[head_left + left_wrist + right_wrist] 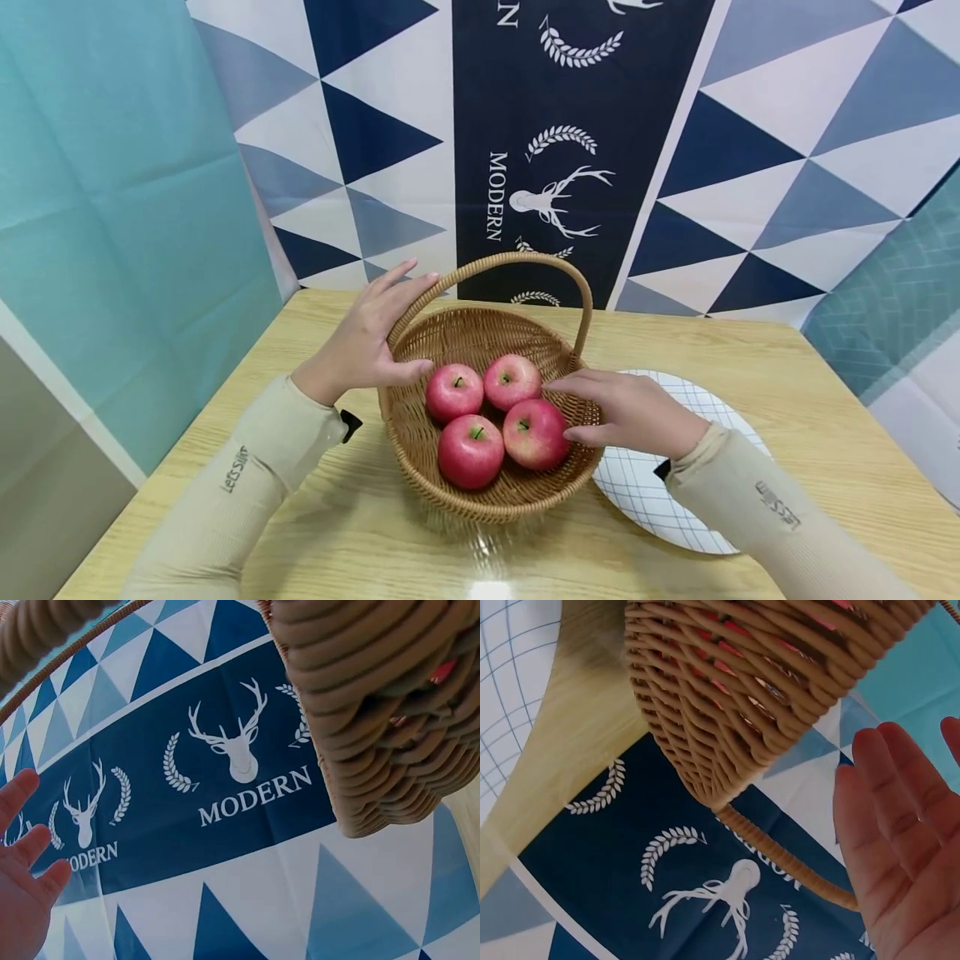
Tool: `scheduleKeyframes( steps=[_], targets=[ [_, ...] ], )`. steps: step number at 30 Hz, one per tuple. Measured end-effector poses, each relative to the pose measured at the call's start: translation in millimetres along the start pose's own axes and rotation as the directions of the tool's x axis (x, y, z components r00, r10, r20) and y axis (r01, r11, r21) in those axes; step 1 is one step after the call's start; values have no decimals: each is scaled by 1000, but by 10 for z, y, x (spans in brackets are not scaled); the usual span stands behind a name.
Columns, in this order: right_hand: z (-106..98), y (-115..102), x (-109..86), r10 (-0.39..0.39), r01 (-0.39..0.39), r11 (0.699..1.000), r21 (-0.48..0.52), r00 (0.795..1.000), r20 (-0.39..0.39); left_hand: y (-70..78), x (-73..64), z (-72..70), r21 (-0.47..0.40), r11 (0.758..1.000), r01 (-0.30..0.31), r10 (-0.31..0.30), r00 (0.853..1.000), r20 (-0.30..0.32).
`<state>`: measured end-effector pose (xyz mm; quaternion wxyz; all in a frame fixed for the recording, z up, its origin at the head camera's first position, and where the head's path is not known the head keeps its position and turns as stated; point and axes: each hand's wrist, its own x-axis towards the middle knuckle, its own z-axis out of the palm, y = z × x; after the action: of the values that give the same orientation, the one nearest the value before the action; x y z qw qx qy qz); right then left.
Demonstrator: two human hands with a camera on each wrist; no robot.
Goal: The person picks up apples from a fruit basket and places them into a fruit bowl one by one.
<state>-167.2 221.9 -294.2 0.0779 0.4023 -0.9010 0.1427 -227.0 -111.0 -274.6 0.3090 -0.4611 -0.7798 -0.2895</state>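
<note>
A brown wicker basket (420, 483) with a tall arched handle (517, 257) stands on the table, holding several red apples (470, 452). My left hand (371, 337) is at the basket's left side, its fingers extended beside the handle and its thumb reaching over the rim. Across the right rim reaches my right hand (626, 408), its fingertips close to the nearest apple on that side. In the right wrist view the fingers (877, 780) of that hand are straight, beside the woven wall. Neither hand grips anything.
A round white plate or mat with blue grid lines (637, 492) lies right of the basket, partly under the right forearm. The wooden table (330, 533) ends at a patterned cloth backdrop (397, 125). A teal curtain (127, 192) hangs at the left.
</note>
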Motion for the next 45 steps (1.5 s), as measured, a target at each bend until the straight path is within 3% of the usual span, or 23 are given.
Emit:
scheduleKeyframes(
  steps=[7, 15, 22, 26, 34, 37, 45],
  targets=[
    [66, 59, 181, -48, 33, 991, 127, 992, 118, 47, -9, -21, -33, 998, 57, -55, 997, 58],
    [115, 125, 352, -64, 14, 982, 186, 962, 264, 85, 5, -94, -37, 999, 40, -34, 988, 149],
    [170, 156, 437, -91, 39, 983, 177, 952, 293, 84, -11, -113, -37, 999, -33, 38, 987, 155],
    [184, 163, 469, -68, 13, 986, 166, 941, 330, 88, -20, -124, -8, 999, -40, 41, 984, 172],
    [195, 140, 557, 19, -79, 991, 109, 884, 467, 111, -25, -135, 14, 998, -58, 54, 977, 208],
    [227, 152, 588, 1, -58, 993, 101, 873, 487, 154, -36, -141, 3, 998, -60, 58, 973, 224],
    [285, 173, 652, -42, -4, 996, 91, 868, 495, 238, -39, -136, 6, 996, -91, 87, 966, 245]
  ],
)
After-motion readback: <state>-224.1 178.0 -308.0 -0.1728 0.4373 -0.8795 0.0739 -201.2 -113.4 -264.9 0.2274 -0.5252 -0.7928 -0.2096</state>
